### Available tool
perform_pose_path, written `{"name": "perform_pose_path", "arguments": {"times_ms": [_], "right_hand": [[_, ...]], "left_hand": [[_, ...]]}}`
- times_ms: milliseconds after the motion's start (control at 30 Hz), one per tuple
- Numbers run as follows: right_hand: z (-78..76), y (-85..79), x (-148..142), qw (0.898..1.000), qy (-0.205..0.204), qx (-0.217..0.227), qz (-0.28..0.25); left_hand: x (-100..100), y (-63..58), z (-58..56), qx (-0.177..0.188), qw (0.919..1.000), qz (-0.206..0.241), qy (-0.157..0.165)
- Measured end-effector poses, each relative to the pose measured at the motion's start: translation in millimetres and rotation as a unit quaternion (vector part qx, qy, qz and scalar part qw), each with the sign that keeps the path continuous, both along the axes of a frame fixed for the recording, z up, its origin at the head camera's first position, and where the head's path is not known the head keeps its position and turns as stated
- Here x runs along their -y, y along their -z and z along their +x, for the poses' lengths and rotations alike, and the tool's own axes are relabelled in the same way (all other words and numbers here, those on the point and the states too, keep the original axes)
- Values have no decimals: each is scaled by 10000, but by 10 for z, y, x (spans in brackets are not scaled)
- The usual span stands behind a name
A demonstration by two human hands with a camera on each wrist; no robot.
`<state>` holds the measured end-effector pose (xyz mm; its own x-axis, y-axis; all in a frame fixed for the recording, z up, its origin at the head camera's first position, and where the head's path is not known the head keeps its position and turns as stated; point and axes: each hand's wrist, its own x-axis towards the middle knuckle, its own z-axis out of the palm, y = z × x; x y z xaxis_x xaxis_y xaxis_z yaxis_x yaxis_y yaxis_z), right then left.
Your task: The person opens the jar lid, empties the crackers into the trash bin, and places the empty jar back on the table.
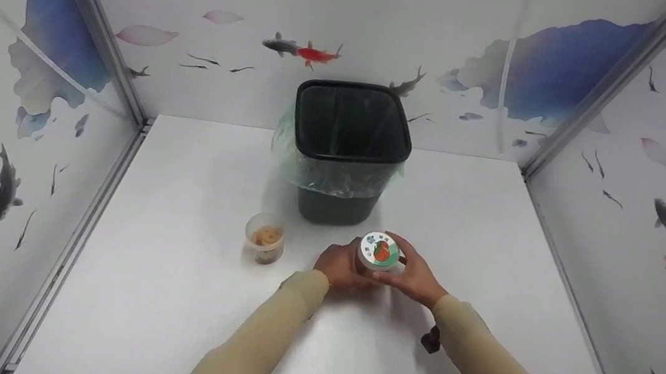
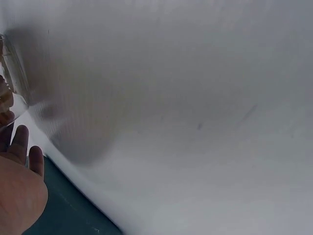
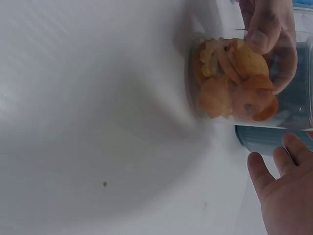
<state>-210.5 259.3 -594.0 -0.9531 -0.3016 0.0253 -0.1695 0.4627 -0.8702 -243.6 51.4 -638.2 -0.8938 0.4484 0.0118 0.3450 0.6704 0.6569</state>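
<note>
A clear plastic jar (image 3: 288,110) holds several orange-brown snack pieces (image 3: 215,100); its round white-and-green lid (image 1: 381,252) carries a picture of an orange fruit. My left hand (image 1: 341,266) grips the jar's side, its thumb across the wall in the right wrist view. At the top, my right hand (image 1: 419,280) spans the lid between thumb and forefinger, while its other fingers stick out, off the jar wall. Left of both hands, an open clear cup (image 1: 255,234) stands upright with similar pieces in it. Only part of the jar shows at the left wrist view's edge.
Behind the hands stands a black bin (image 1: 337,206) lined with a thin greenish plastic bag (image 1: 334,178). White panels (image 1: 389,24) painted with fish and petals enclose the white table (image 1: 170,294) at the back and both sides. A small dark object (image 1: 431,340) shows beside the right sleeve.
</note>
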Motion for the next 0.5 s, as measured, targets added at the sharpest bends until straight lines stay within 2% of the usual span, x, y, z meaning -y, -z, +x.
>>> {"name": "perform_pose_path", "arguments": {"times_ms": [133, 367, 500], "right_hand": [[-43, -6, 7, 10000, -16, -58, -3], [-167, -120, -88, 9977, -555, 384, 108], [-193, -132, -115, 9966, -715, 407, 78]], "left_hand": [[-3, -5, -4, 73, 10000, 31, -45], [-12, -31, 0, 90, 9999, 58, -79], [-10, -44, 3, 64, 9999, 41, -65]]}}
